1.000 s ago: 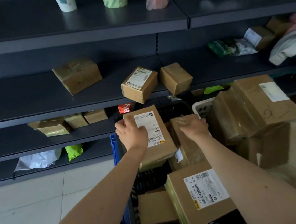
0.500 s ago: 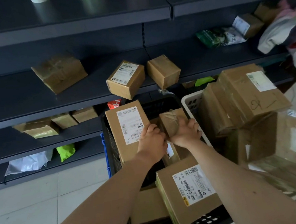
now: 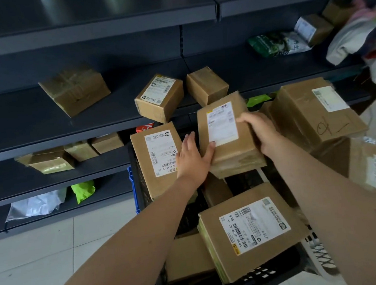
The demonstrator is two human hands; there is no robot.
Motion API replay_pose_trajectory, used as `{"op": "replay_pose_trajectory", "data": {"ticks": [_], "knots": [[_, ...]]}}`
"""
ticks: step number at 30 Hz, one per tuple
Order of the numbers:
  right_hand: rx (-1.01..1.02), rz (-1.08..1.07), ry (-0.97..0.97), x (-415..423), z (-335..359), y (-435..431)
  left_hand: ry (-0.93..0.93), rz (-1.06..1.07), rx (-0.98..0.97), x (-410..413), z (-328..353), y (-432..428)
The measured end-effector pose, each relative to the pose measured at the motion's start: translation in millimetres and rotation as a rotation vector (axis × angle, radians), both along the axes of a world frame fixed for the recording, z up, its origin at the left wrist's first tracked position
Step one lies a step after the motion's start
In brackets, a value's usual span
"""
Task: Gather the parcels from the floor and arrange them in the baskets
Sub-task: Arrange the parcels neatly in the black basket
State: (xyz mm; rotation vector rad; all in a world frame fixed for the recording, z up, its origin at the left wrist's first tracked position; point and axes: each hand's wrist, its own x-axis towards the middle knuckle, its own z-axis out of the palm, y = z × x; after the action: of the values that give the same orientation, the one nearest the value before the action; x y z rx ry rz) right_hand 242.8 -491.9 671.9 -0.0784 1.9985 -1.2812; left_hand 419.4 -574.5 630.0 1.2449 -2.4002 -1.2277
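Head view: the left hand and right hand grip one taped brown parcel by its long sides, left thumb across its front, right fingers curled over its edge. They hold it tilted above the far end of the black basket. Just left of it, an upright parcel stands in the basket's far left corner, and a flat labelled parcel lies at the near edge. Beside it on the right, a white basket carries heaped boxes.
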Motion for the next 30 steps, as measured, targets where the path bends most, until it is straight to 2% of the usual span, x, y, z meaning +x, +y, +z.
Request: {"op": "replay_pose_trajectory", "data": {"ticks": [3,6,10,16,23,26,30], "knots": [[-0.132,0.03,-0.121,-4.9,7.4,8.2,0.268,0.157,0.51,-11.5,28.4,-4.9],[-0.261,0.039,-0.196,-0.5,16.9,3.2,0.448,0.252,0.676,-9.2,51.7,-22.6],[-0.382,0.13,-0.262,11.3,38.8,-22.2,0.562,0.394,0.542,8.7,69.8,-56.6],[-0.364,0.237,-0.329,53.2,37.3,-68.8,0.642,0.572,0.443,41.2,76.2,-77.8],[-0.179,0.435,-0.281,75.0,13.9,-74.9,0.483,0.708,0.383,70.4,57.5,-71.7],[-0.176,0.457,-0.258,75.6,14.1,-77.5,0.478,0.674,0.386,68.6,59.9,-70.0],[-0.191,0.368,-0.271,71.3,15.1,-81.0,0.469,0.624,0.146,57.5,76.3,-66.0]]}}
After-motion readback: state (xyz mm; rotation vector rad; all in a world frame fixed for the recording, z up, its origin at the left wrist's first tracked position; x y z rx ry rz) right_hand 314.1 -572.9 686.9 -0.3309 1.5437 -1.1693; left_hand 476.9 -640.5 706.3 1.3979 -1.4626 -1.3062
